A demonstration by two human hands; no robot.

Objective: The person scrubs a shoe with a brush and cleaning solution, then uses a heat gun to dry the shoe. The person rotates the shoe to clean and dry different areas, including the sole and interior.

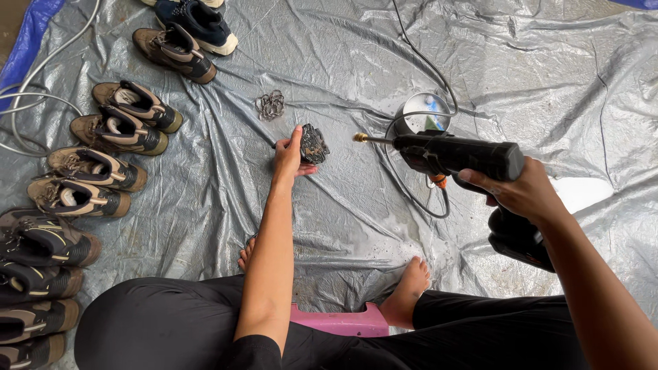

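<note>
A person sits on a low pink plastic stool (pixel 343 321) with black trousers on and bare feet resting on a big grey plastic sheet (pixel 548 82) that covers the ground.

The right hand (pixel 524 193) is closest to the person. Its grip is clamped tight around the handle of a black spray gun (pixel 459 156). The gun has a thin metal pipe with a small brass tip (pixel 360 138) that points to the left, at the thing in the other hand. A thin black hose (pixel 411 195) loops on the sheet just under the gun.

The left hand (pixel 288 156) reaches out farther, near the middle of the sheet. Its grip is closed on a small, dark, muddy shoe part (pixel 314 144), with the thumb on one side and the fingers behind it. The hand holds it up on its edge, low over the sheet, and the brass tip is near it but not touching it.

Along the left edge of the sheet stands a long row of brown and black hiking boots (pixel 103 164). At the far end of that row is a dark blue shoe (pixel 199 24).

Past the left hand lies a little heap of grey laces (pixel 271 105). Behind the gun sits a round silver tin (pixel 425 113). Pale grey cables (pixel 27 96) curl at the far left corner of the sheet.
</note>
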